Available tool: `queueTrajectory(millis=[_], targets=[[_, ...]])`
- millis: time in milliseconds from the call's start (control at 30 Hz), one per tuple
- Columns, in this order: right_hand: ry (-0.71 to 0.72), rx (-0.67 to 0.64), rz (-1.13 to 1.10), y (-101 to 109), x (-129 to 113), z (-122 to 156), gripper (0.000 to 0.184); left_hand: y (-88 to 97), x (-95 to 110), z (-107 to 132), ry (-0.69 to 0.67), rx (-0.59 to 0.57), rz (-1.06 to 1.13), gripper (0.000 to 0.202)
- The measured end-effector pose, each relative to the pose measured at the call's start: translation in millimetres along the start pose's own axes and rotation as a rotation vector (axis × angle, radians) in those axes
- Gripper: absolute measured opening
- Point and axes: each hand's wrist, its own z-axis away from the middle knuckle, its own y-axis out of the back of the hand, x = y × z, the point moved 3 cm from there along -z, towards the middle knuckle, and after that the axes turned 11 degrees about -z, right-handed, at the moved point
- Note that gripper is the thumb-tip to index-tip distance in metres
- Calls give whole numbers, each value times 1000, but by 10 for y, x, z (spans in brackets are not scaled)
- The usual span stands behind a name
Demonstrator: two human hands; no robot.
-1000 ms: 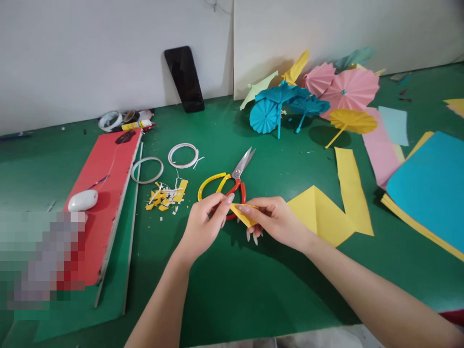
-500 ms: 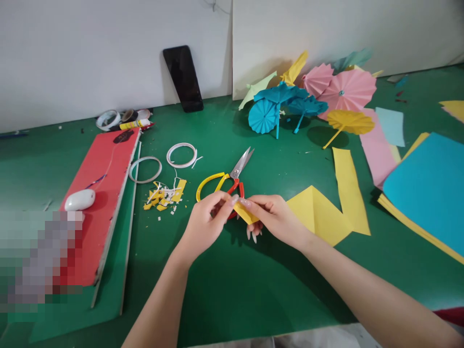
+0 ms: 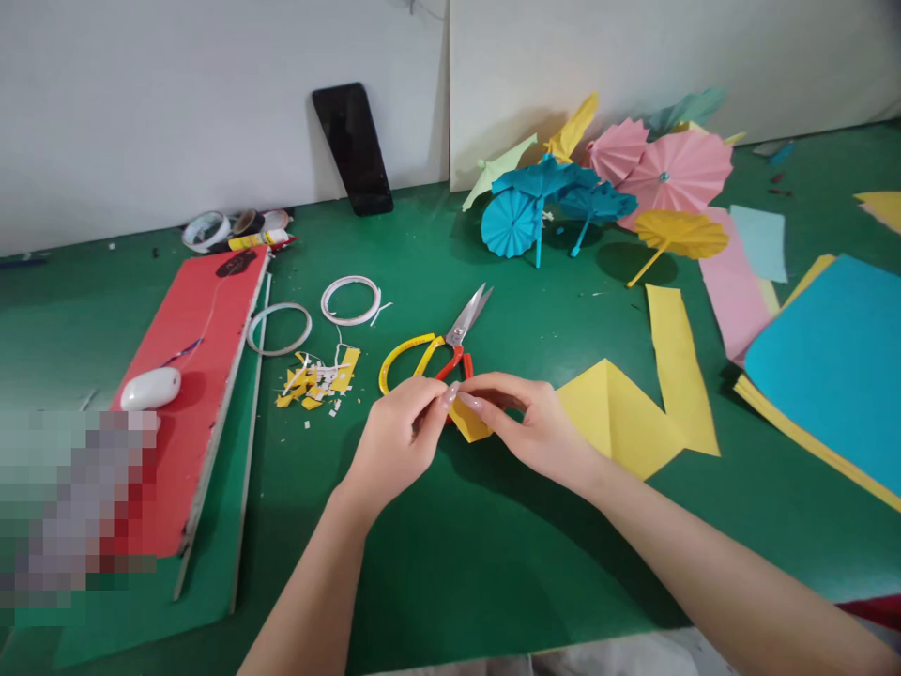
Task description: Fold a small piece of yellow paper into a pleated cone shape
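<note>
My left hand and my right hand meet over the green table, both pinching a small folded piece of yellow paper. Thumbs and fingertips of both hands close on its top edge. Just behind the hands lie scissors with one yellow and one red handle, blades pointing away to the right. A larger folded yellow sheet lies right of my right hand.
Several paper umbrellas in blue, pink and yellow stand at the back. Blue sheets and pink paper lie right. Left are tape rings, yellow scraps, a red board with a white mouse, a phone.
Both hands have drawn closer together and tightened on the yellow piece, which has turned from a flat slanted strip to a more compact folded shape. Nothing else has moved.
</note>
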Motion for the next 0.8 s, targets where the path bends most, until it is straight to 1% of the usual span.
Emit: queueTrajectory(millis=[100, 233, 300, 367, 433, 500, 600, 667, 733, 800], targets=[[-121, -78, -110, 13, 45, -32, 16, -12, -26, 7, -46, -90, -75, 22], [-307, -256, -271, 15, 78, -40, 17, 11, -43, 19, -12, -272, 10, 21], [-387, -308, -318, 5, 81, -24, 17, 24, -33, 27, 17, -350, 55, 23], [-453, -330, -392, -14, 79, -4, 18, 31, -19, 31, 50, -399, 122, 23], [-484, -331, -462, -33, 72, 12, 19, 33, -12, 30, 93, -419, 197, 20], [-482, -315, -499, -42, 65, 17, 19, 27, -17, 31, 145, -434, 264, 19], [-470, -308, -526, -44, 63, 17, 16, 2, -24, 43, 201, -480, 347, 22], [-473, -322, -536, -37, 72, 12, 15, -8, -16, 47, 198, -477, 371, 26], [-485, -339, -548, -22, 85, 4, 15, -9, 2, 43, 173, -443, 369, 27], [-500, -363, -565, -6, 95, -3, 15, -11, 24, 38, 150, -433, 359, 28]])
